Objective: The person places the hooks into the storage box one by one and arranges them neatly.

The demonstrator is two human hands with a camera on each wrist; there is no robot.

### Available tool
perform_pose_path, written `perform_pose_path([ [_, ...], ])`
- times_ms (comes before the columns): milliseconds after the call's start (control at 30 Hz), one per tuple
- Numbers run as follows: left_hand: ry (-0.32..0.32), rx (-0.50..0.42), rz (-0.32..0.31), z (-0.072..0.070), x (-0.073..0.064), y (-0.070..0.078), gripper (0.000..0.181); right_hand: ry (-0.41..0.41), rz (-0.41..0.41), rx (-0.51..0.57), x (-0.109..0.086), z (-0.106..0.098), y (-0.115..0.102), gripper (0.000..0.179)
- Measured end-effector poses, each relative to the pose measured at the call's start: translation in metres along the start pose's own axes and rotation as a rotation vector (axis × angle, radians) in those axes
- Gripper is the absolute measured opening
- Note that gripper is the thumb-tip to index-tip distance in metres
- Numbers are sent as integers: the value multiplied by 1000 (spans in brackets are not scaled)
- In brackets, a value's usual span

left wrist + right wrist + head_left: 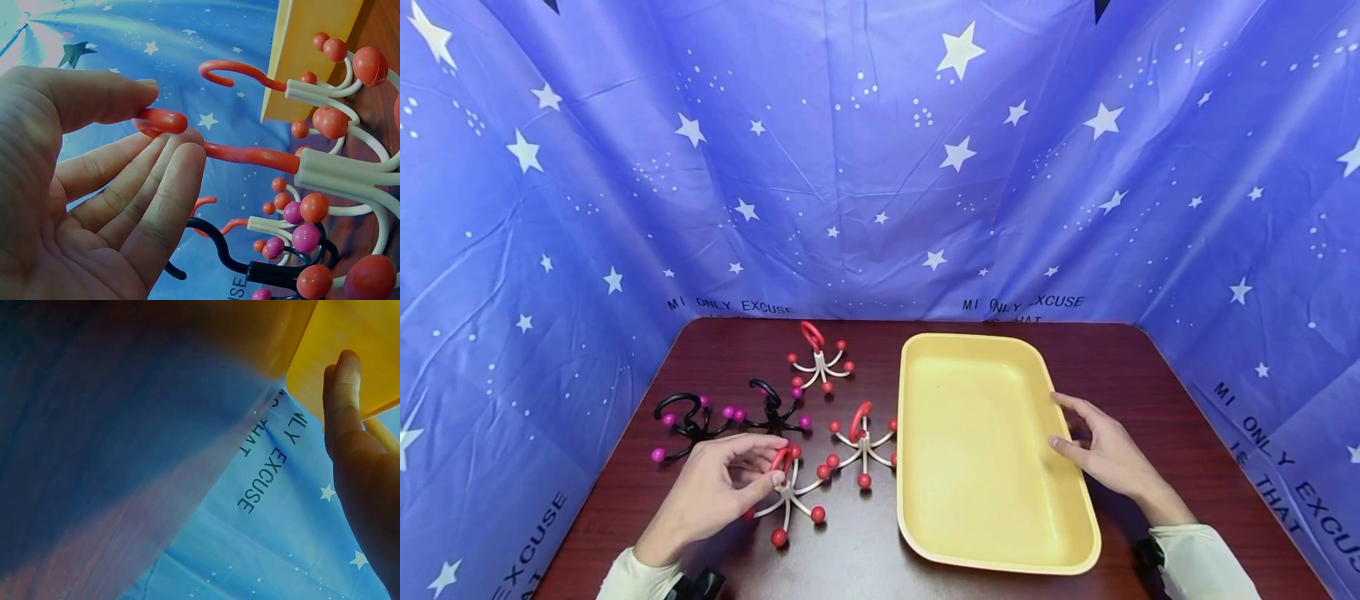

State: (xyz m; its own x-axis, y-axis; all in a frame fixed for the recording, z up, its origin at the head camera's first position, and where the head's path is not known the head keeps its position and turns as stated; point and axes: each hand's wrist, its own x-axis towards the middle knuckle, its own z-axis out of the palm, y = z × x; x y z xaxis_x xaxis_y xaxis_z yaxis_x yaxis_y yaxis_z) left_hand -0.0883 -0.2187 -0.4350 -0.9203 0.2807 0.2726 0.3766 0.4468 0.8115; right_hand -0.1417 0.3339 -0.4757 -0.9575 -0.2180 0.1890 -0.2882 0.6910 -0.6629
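Left hand: pinching the red hook of the nearest white rack.
Nearest white rack: left of the yellow tray, red balls tipping its arms (table contact unclear).
Right hand: fingers extended against the tray's right rim, unclenched.
Other white racks: two, farther back.
Black racks: two, magenta-tipped, beyond the left hand.
Table: dark reddish wood.

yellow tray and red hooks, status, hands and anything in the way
Left hand pinching red hook of nearest white rack; right hand on yellow tray, right side; second white rack, tray side, may obstruct.
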Motion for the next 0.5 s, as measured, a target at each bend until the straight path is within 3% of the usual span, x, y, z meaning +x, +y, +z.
perform_pose_path([
  [333, 7, -45, 9, 1, -2, -2, 30, 8, -9, 4, 0, 0, -1, 70],
  [500, 23, -37, 17, 0, -2, -4, 26, -2, -27, 86, -1, 0, 1, 68],
])
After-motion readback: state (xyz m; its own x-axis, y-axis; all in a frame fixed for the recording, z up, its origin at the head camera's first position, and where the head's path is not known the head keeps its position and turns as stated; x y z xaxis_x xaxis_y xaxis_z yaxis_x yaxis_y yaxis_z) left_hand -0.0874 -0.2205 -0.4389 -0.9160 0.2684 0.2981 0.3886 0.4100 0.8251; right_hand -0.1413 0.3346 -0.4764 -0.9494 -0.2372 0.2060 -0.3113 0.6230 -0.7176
